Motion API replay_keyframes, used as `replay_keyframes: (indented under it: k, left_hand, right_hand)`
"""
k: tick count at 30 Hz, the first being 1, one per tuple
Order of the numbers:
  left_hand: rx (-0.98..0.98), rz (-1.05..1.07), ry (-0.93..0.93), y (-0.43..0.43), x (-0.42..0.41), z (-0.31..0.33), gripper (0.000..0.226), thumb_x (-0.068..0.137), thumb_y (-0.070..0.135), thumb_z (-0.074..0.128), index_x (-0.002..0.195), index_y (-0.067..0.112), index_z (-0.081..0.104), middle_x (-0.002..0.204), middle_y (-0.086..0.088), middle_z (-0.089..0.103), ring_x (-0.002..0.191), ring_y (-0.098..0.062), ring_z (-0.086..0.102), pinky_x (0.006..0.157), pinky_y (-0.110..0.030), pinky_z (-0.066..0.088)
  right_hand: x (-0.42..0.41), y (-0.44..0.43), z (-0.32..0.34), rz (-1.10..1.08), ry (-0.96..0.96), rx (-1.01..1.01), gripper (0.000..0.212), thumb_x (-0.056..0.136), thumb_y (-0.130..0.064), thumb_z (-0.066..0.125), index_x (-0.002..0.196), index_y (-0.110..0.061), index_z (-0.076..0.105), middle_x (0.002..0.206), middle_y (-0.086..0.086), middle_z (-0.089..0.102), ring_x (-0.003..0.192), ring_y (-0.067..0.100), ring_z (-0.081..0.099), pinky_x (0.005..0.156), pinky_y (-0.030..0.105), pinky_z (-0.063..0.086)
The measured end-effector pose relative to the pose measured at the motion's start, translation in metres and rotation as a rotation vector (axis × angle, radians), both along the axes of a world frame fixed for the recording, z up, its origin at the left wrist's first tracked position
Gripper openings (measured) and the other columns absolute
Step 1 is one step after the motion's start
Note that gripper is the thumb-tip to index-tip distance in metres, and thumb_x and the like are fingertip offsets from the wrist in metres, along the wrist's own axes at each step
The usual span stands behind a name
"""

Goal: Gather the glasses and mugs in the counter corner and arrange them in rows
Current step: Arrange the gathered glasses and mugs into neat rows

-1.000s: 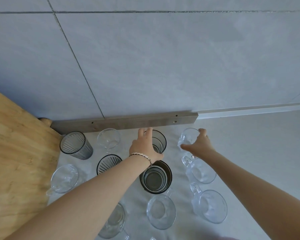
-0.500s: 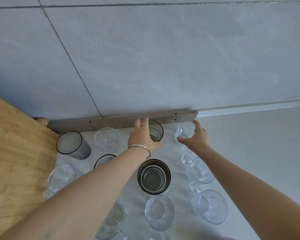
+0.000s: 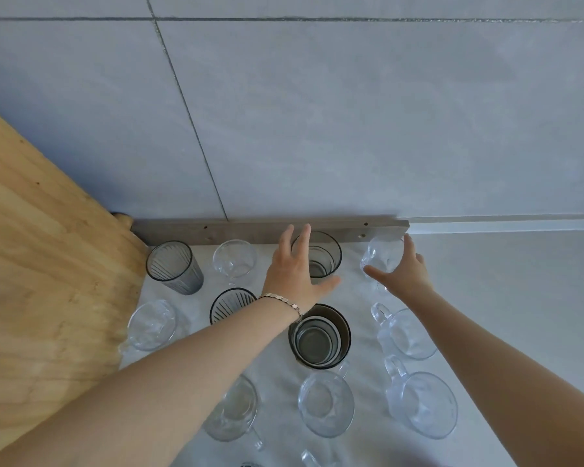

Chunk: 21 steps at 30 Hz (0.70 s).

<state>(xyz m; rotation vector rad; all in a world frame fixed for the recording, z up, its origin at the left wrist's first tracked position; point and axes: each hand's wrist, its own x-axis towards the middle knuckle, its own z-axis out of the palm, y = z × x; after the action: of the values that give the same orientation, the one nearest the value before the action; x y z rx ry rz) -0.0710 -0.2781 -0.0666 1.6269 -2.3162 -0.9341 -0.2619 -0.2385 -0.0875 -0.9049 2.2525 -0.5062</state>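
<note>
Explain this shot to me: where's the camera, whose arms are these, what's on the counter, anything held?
There is no robot here. One wide-angle camera sits on a person's head and looks forward and down, so the two bare arms are the wearer's own. This is the only view.

On the pale counter, in the corner between a tiled wall and a wooden board, glasses and mugs stand in rough rows. Among them are a ribbed grey tumbler, clear mugs and a stack of dark tumblers.

The left hand, with a bracelet at the wrist, has straight fingers beside a smoked tumbler in the back row. The right hand is spread beside a clear glass at that row's end.

Neither hand grips anything. I cannot tell whether the fingertips touch the glass.
</note>
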Motion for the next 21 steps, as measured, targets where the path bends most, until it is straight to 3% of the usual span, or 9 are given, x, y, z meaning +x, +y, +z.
replay_keyframes:
  k: [3, 6, 8, 12, 14, 16, 21]
  left_hand:
    - [-0.158, 0.007, 0.031, 0.017, 0.043, 0.013, 0.087, 0.073, 0.061, 0.036, 0.144, 0.013, 0.033, 0.154, -0.014, 0.024, 0.141, -0.031, 0.030, 0.112, -0.041, 0.032]
    - [-0.304, 0.151, -0.024, 0.020, 0.099, 0.013, 0.068, 0.074, 0.038, 0.050, 0.132, 0.004, 0.049, 0.142, -0.021, 0.042, 0.130, -0.040, 0.044, 0.105, -0.048, 0.038]
    - [-0.200, 0.297, -0.113, 0.019, 0.134, 0.013, 0.069, 0.075, 0.030, 0.059, 0.136, 0.001, 0.043, 0.145, -0.021, 0.038, 0.134, -0.038, 0.039, 0.108, -0.046, 0.034]
    - [0.068, 0.447, -0.232, 0.024, 0.184, 0.004, 0.087, 0.074, 0.032, 0.071, 0.143, 0.007, 0.025, 0.151, -0.012, 0.027, 0.140, -0.028, 0.028, 0.110, -0.039, 0.034]
    - [0.160, 0.401, -0.242, 0.030, 0.195, 0.001, 0.095, 0.075, 0.037, 0.070, 0.149, 0.013, 0.014, 0.156, -0.006, 0.017, 0.144, -0.024, 0.023, 0.113, -0.038, 0.032]
    - [0.219, 0.360, -0.236, 0.033, 0.201, 0.000, 0.091, 0.078, 0.033, 0.069, 0.148, 0.015, 0.014, 0.156, -0.003, 0.017, 0.143, -0.022, 0.024, 0.111, -0.036, 0.031]
    - [0.213, 0.367, -0.202, 0.027, 0.215, -0.003, 0.083, 0.076, 0.023, 0.071, 0.145, 0.021, 0.025, 0.148, -0.004, 0.027, 0.133, -0.026, 0.040, 0.104, -0.034, 0.039]
  right_hand:
    - [0.015, 0.010, 0.013, 0.045, 0.179, 0.001, 0.098, 0.078, -0.037, 0.072, 0.151, -0.019, 0.009, 0.153, 0.013, 0.019, 0.130, 0.038, 0.037, 0.108, 0.045, 0.034]
    - [0.061, 0.022, 0.040, 0.189, 0.222, -0.257, 0.065, 0.084, -0.025, 0.068, 0.140, -0.011, 0.038, 0.144, 0.014, 0.034, 0.132, 0.034, 0.033, 0.110, 0.041, 0.031]
    - [0.101, 0.027, 0.059, 0.329, 0.138, -0.325, 0.052, 0.086, -0.024, 0.066, 0.132, -0.009, 0.049, 0.134, 0.011, 0.046, 0.127, 0.027, 0.042, 0.106, 0.032, 0.034]
    - [0.177, 0.021, 0.063, 0.607, 0.054, -0.017, 0.070, 0.085, -0.046, 0.061, 0.138, -0.007, 0.036, 0.139, 0.011, 0.042, 0.128, 0.026, 0.043, 0.105, 0.034, 0.037]
    - [0.204, 0.015, 0.053, 0.609, 0.087, 0.124, 0.090, 0.077, -0.056, 0.065, 0.140, -0.004, 0.027, 0.138, 0.015, 0.039, 0.129, 0.031, 0.041, 0.105, 0.039, 0.037]
    - [0.221, 0.012, 0.039, 0.566, 0.115, 0.206, 0.101, 0.073, -0.061, 0.066, 0.145, -0.007, 0.018, 0.139, 0.015, 0.037, 0.129, 0.034, 0.042, 0.102, 0.041, 0.041]
    - [0.231, 0.017, 0.026, 0.570, 0.134, 0.154, 0.087, 0.072, -0.049, 0.070, 0.140, -0.017, 0.024, 0.131, 0.011, 0.040, 0.116, 0.034, 0.053, 0.087, 0.040, 0.049]
